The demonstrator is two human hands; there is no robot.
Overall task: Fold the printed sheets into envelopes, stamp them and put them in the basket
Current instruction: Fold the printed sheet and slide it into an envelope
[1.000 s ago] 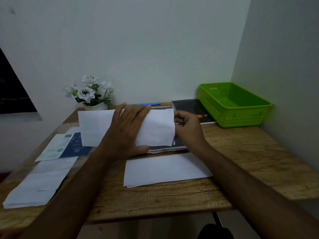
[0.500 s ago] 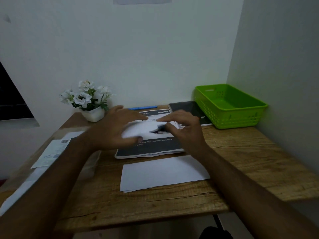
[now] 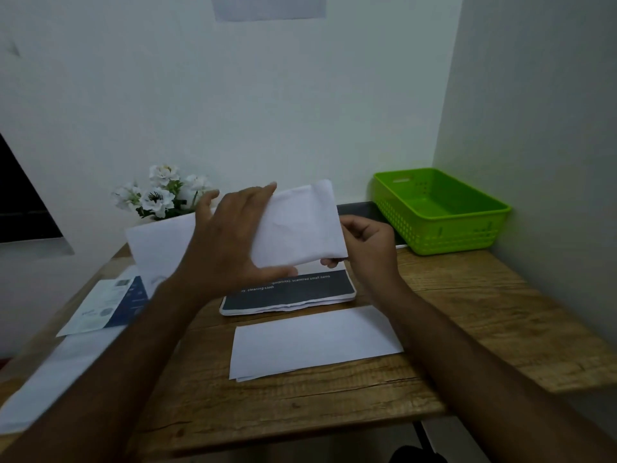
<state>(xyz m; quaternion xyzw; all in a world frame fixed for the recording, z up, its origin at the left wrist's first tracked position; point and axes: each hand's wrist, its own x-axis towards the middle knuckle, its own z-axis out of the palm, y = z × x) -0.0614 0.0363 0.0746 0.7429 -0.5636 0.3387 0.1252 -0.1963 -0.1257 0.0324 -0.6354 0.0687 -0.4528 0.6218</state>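
Note:
Both hands hold a white sheet (image 3: 300, 225) up above the desk, its blank side toward me. My left hand (image 3: 233, 238) lies spread over its left half with the thumb under the lower edge. My right hand (image 3: 364, 248) pinches the lower right corner. Below the sheet lies a stack of printed sheets (image 3: 293, 292) with a dark printed top page. A folded white envelope (image 3: 314, 342) rests flat nearer to me. The green basket (image 3: 444, 235) stands at the back right against the wall, with nothing visible inside.
A white pot of white flowers (image 3: 160, 195) stands at the back left. A blue and white leaflet (image 3: 107, 305) and more white paper (image 3: 50, 379) lie on the left of the wooden desk (image 3: 467, 312). A dark book (image 3: 360, 208) lies beside the basket.
The sheet was pressed down on the stack, then bunched between both hands; now it is raised off the stack and spread out upright in front of me.

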